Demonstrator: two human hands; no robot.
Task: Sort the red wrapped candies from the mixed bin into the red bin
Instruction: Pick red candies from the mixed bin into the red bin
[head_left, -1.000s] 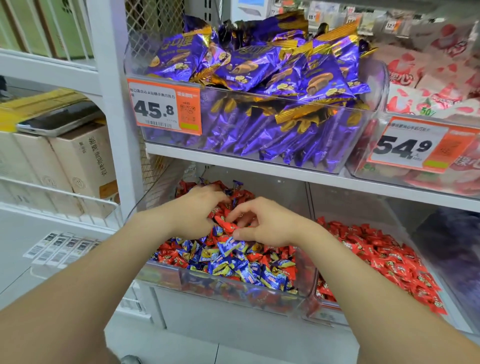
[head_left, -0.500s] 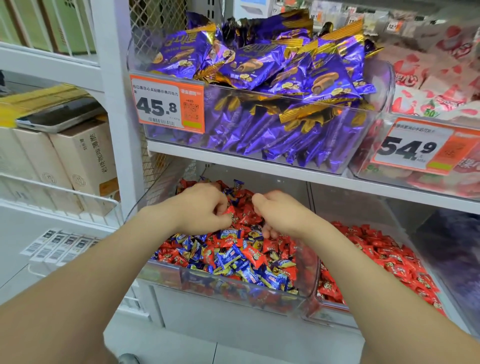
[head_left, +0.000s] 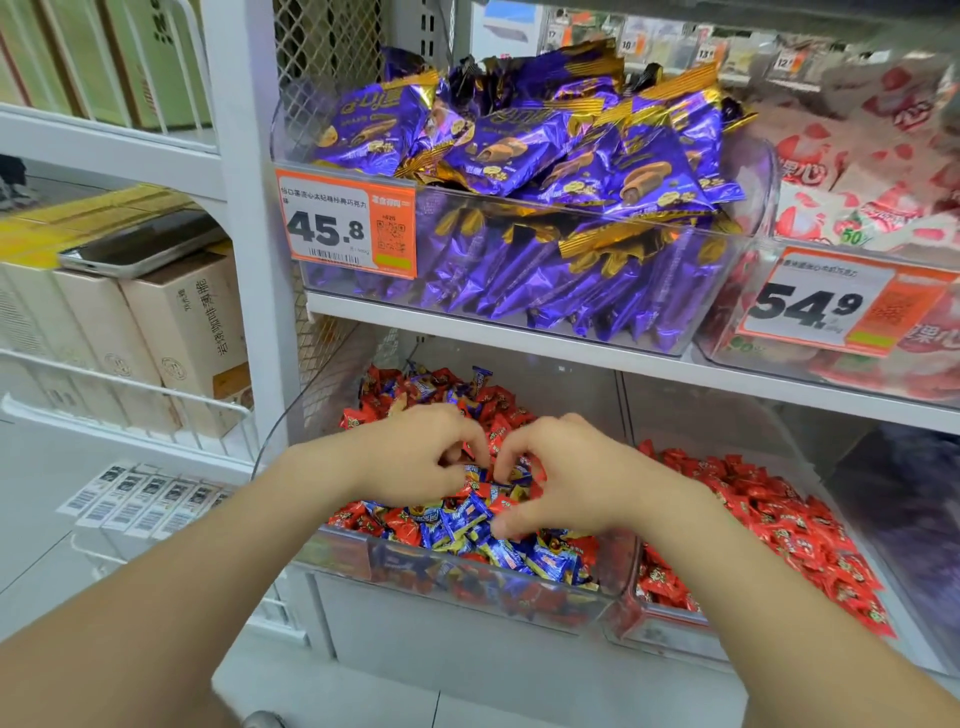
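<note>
In the mixed bin (head_left: 467, 577) your left hand (head_left: 415, 457) and right hand (head_left: 571, 483) curl, grip unclear; the red bin (head_left: 665, 631) lies right, nearer the right hand.

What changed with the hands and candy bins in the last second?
The right hand, pinching a red candy a second ago, now digs curled fingers into the mixed bin beside the left hand; whether either holds a candy is unclear. Both hands stayed over it; the red bin looks unchanged.

White shelf post (head_left: 249, 208), mesh panel (head_left: 327, 47), tiled floor (head_left: 363, 696)
</note>
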